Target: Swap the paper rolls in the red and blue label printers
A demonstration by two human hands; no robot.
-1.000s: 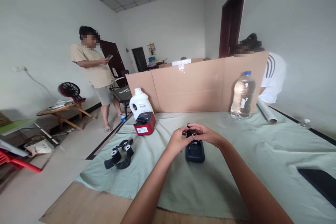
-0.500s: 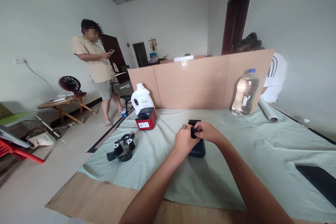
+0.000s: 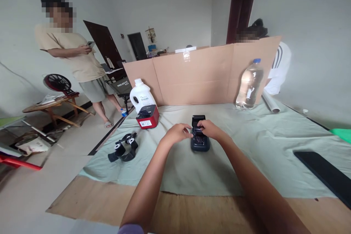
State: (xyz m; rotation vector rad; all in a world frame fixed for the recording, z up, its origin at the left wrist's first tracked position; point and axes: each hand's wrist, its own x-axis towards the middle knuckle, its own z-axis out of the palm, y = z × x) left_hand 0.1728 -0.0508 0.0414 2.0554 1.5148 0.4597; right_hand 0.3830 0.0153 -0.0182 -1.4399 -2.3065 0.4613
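A small dark case-like device (image 3: 200,147) lies on the green cloth with its lid (image 3: 197,120) raised at the far end, so its inside shows. My left hand (image 3: 175,133) is beside the device's left edge, thumb and fingers apart, with nothing visible between them. From the right, my right hand (image 3: 211,130) reaches over the inside of the device. Its fingers are pinched together at a small black part (image 3: 197,130) near the lid's hinge. The fingertips partly cover that part, and I cannot tell what it is.
On the left lie black straps with white rolls (image 3: 124,148). Behind them stand a red-and-black box (image 3: 148,117) and a white jug (image 3: 142,95). A water bottle (image 3: 249,86) leans by the cardboard screen (image 3: 192,80). At right lies a black phone (image 3: 323,168). A person (image 3: 71,55) stands at left.
My left hand has come off the device to the left and its fingers have spread. My right hand stays at the device, whose inside is now uncovered. The view has shifted.
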